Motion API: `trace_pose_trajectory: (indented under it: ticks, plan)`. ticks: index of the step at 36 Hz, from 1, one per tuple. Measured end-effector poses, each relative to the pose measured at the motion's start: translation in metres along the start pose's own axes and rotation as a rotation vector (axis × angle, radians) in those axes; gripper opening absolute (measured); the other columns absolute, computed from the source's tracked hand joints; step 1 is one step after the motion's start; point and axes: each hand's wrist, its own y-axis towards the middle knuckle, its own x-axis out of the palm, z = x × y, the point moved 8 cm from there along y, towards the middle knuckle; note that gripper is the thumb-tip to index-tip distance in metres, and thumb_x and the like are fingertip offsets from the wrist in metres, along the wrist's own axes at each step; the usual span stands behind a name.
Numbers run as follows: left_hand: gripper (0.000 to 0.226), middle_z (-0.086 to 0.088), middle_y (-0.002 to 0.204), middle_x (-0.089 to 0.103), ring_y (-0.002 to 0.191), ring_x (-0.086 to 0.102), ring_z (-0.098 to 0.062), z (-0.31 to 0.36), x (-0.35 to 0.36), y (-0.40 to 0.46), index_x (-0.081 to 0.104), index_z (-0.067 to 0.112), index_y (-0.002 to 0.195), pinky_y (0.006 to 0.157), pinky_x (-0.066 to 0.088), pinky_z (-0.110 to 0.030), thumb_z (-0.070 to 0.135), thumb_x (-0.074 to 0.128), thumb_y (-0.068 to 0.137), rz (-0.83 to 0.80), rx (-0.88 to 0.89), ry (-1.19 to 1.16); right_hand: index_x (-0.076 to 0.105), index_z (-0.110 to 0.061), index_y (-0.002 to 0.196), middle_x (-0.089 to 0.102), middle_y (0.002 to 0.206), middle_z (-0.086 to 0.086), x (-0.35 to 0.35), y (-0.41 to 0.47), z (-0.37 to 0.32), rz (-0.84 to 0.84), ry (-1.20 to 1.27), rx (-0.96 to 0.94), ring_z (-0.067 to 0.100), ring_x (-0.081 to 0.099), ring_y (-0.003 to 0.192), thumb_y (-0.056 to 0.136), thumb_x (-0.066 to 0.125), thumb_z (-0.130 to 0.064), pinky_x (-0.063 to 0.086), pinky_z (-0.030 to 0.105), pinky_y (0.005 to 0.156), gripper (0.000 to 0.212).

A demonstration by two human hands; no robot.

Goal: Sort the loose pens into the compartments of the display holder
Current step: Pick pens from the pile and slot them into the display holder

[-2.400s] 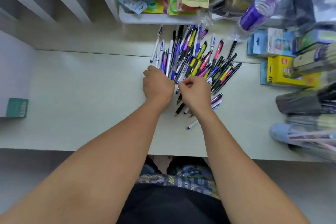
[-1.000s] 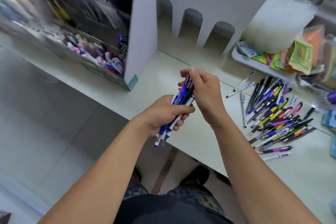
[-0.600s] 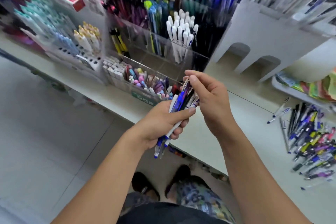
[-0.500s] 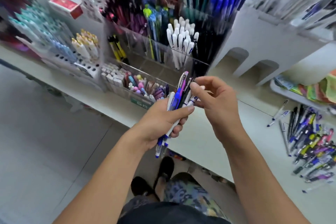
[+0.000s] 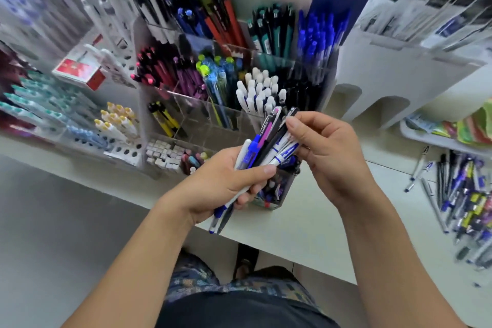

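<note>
A clear display holder (image 5: 328, 80) stands on the pale surface (image 5: 306, 226), split into stepped compartments. The back row holds black-and-white pens, red and blue ones, dark teal ones, and a packed cluster of blue pens (image 5: 318, 32) at the right end. The middle row holds pink and purple pens, a few light blue and yellow-green ones, a tight group of white pens (image 5: 257, 92) with rounded caps, and dark pens beside them. Lower down, one compartment has a couple of yellow-and-black pens (image 5: 165, 121), and the front tray holds small white blocks and pastel-tipped items; these are too blurred to name. To the left, a white perforated rack (image 5: 125, 153) carries yellow-capped and teal-capped pens.

The left hand (image 5: 221, 186) is wrapped around a bundle of pens (image 5: 266, 149), mostly blue, white and black, held just in front of the holder's right front corner with tips pointing down past the surface's edge. The right hand (image 5: 327, 154) pinches the upper end of one pen in that bundle between thumb and fingertips. Well apart to the right, a heap of loose pens (image 5: 463, 194) lies on the surface.
</note>
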Motion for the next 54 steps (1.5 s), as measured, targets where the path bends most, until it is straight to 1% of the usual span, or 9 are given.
trace_pose_trajectory:
  ticks: [6, 10, 15, 19, 24, 29, 36, 43, 54]
  plan:
    - [0.008, -0.003, 0.062, 0.049, 0.044, 0.037, -0.012, 0.003, -0.008, 0.008, 0.062, 0.015, 0.089, 0.042, 0.031, -0.021, 0.017, 0.065, 0.097, -0.102, -0.007, 0.096, 0.063, -0.015, 0.085, 0.066, 0.08, 0.002, 0.005, -0.004, -0.016, 0.122, 0.086, -0.085, 0.014, 0.063, 0.07, 0.093, 0.065, -0.013, 0.053, 0.027, 0.067, 0.008]
    - [0.013, -0.004, 0.063, 0.05, 0.046, 0.037, -0.013, 0.003, -0.023, 0.004, 0.059, 0.014, 0.089, 0.043, 0.031, -0.021, 0.022, 0.067, 0.096, -0.163, -0.029, 0.147, 0.063, -0.021, 0.088, 0.065, 0.078, -0.004, -0.024, -0.02, -0.057, 0.465, 0.28, -0.365, 0.011, 0.06, 0.071, 0.099, 0.059, -0.009, 0.049, 0.027, 0.068, 0.016]
    - [0.017, -0.002, 0.063, 0.048, 0.044, 0.035, -0.009, 0.006, -0.039, -0.002, 0.067, 0.019, 0.082, 0.042, 0.029, -0.019, 0.036, 0.067, 0.086, -0.229, -0.023, 0.05, 0.056, -0.007, 0.102, 0.065, 0.079, -0.004, -0.032, -0.048, -0.097, 0.768, -0.258, -0.719, 0.016, 0.066, 0.066, 0.099, 0.064, -0.009, 0.057, 0.035, 0.068, 0.009]
    - [0.019, -0.003, 0.063, 0.051, 0.043, 0.037, -0.009, 0.006, -0.05, -0.004, 0.068, 0.033, 0.07, 0.042, 0.03, -0.018, 0.033, 0.064, 0.089, -0.266, -0.027, -0.011, 0.059, -0.019, 0.107, 0.065, 0.085, 0.005, -0.013, -0.037, -0.077, 0.812, -0.53, -0.703, 0.021, 0.069, 0.07, 0.095, 0.069, -0.008, 0.061, 0.042, 0.072, 0.019]
    - [0.039, -0.002, 0.066, 0.055, 0.045, 0.039, -0.009, 0.001, -0.066, -0.008, 0.062, 0.003, 0.114, 0.042, 0.032, -0.019, 0.032, 0.064, 0.088, -0.291, -0.063, -0.107, 0.069, -0.015, 0.11, 0.066, 0.083, -0.012, 0.002, -0.018, -0.055, 0.838, -0.86, -0.588, 0.003, 0.065, 0.072, 0.091, 0.073, -0.013, 0.057, 0.023, 0.074, 0.019]
    - [0.056, 0.001, 0.066, 0.053, 0.045, 0.038, -0.009, -0.003, -0.08, -0.011, 0.055, -0.003, 0.13, 0.043, 0.032, -0.018, 0.033, 0.062, 0.086, -0.297, -0.086, -0.211, 0.074, -0.008, 0.114, 0.07, 0.095, 0.008, 0.014, -0.006, -0.039, 0.83, -1.194, -0.497, 0.018, 0.062, 0.077, 0.092, 0.069, -0.01, 0.051, 0.025, 0.077, 0.023]
    - [0.056, 0.003, 0.065, 0.053, 0.046, 0.038, -0.008, -0.006, -0.097, -0.015, 0.055, 0.0, 0.132, 0.044, 0.033, -0.018, 0.033, 0.062, 0.088, -0.318, -0.093, -0.272, 0.074, -0.016, 0.11, 0.066, 0.088, -0.001, 0.047, -0.028, -0.055, 1.037, -1.061, -0.447, 0.015, 0.055, 0.069, 0.097, 0.065, -0.03, 0.046, 0.02, 0.068, 0.021]
    - [0.016, 0.0, 0.068, 0.054, 0.046, 0.039, -0.009, -0.009, -0.108, -0.02, 0.061, 0.013, 0.098, 0.045, 0.033, -0.019, 0.029, 0.059, 0.096, -0.305, -0.067, -0.196, 0.056, -0.008, 0.07, 0.046, 0.044, -0.006, 0.128, -0.02, 0.033, 0.479, -0.244, 0.115, 0.003, 0.039, 0.036, 0.098, 0.065, -0.013, 0.033, 0.013, 0.038, 0.031]
    - [0.021, -0.006, 0.071, 0.061, 0.048, 0.048, -0.015, -0.01, -0.125, -0.03, 0.06, 0.009, 0.099, 0.039, 0.034, -0.021, 0.027, 0.052, 0.105, -0.223, -0.094, -0.062, 0.069, -0.008, 0.091, 0.055, 0.065, 0.017, 0.123, 0.006, 0.045, 0.315, -0.241, 0.143, 0.019, 0.044, 0.045, 0.102, 0.062, -0.02, 0.036, 0.028, 0.042, 0.017]
